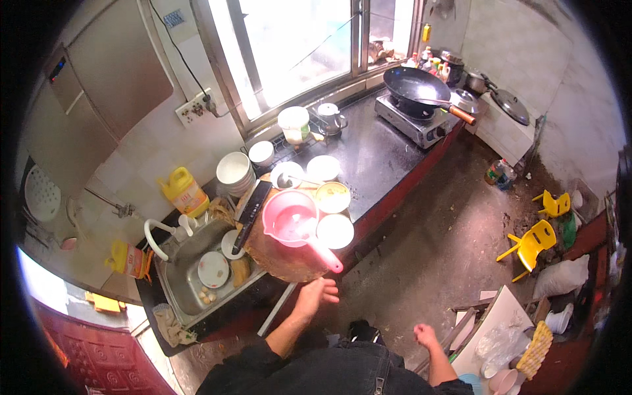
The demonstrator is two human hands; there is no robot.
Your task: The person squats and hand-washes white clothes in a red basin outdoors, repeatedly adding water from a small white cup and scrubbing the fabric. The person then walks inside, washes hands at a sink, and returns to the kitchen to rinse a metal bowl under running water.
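Observation:
My left hand [316, 297] is at the near edge of a round wooden chopping board [291, 264], just below the handle of a pink plastic dipper [291, 217]. Its fingers are a little apart, and nothing shows in them. Lower right, away from the counter, my right hand [425, 335] hangs above the floor. Its fingers look curled, with no object visible. On the board, a cleaver [253, 217] with a black handle lies left of the dipper. A bowl of yellowish food [333, 197] and a white bowl [335, 231] stand to the dipper's right.
A steel sink [190, 296] on the left holds a plate [213, 269] and a bowl. Stacked bowls [234, 170] stand behind the board. Farther right, a wok [417, 91] rests on a gas stove [412, 121]. Yellow small chairs [535, 244] and a cluttered low table [498, 321] occupy the right side.

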